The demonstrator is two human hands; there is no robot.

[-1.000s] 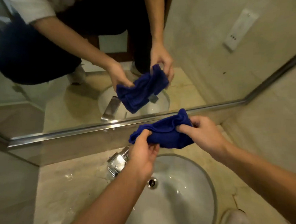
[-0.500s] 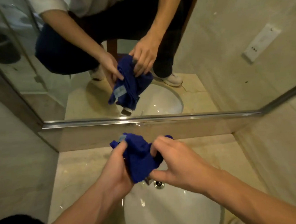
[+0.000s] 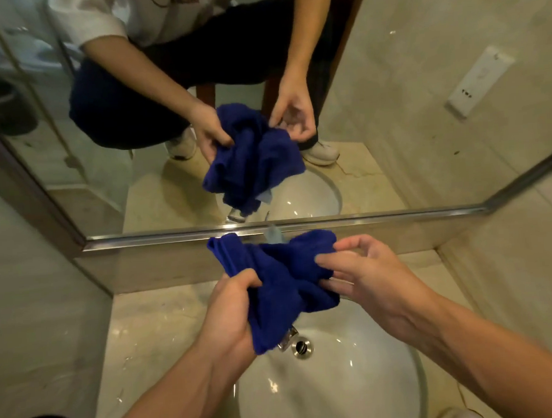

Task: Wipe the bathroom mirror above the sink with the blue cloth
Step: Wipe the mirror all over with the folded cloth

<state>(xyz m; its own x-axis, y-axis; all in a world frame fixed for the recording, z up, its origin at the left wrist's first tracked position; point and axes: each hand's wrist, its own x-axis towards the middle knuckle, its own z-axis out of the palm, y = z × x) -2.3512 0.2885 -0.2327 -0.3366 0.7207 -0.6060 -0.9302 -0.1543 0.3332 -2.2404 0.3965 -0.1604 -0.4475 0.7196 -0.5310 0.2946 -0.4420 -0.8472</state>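
Since half a second ago the blue cloth (image 3: pixel 282 285) has opened out from a tight bunch into a wider, loosely crumpled spread, and the right hand (image 3: pixel 364 274) has shifted from on top of it to its right side. Now the left hand (image 3: pixel 232 310) grips the cloth's lower left part, fingers curled round a fold. The right hand's fingers are spread and only slightly bent; their tips touch the cloth's right edge, but whether any of them pinches it cannot be told, since the fabric hides the contact. The cloth hangs in the air above the sink (image 3: pixel 335 384), in front of the mirror (image 3: pixel 391 123) and apart from the glass.

Much is hidden. The cloth covers nearly all of the tap (image 3: pixel 287 336), of which only a chrome tip shows just beside the overflow hole (image 3: pixel 302 346). A pale tag at the cloth's top edge is blurred. The basin's near rim is cut off by the bottom of the frame, as are both forearms. In the reflection the person's upper body runs past the top edge.

A metal strip (image 3: pixel 365 220) borders the mirror's lower edge, with a low stone upstand below it. Tiled walls close in on both sides; the right wall (image 3: pixel 509 286) meets the mirror at a corner. The counter (image 3: pixel 153 336) lies bare to the left of the basin, with small water spots.
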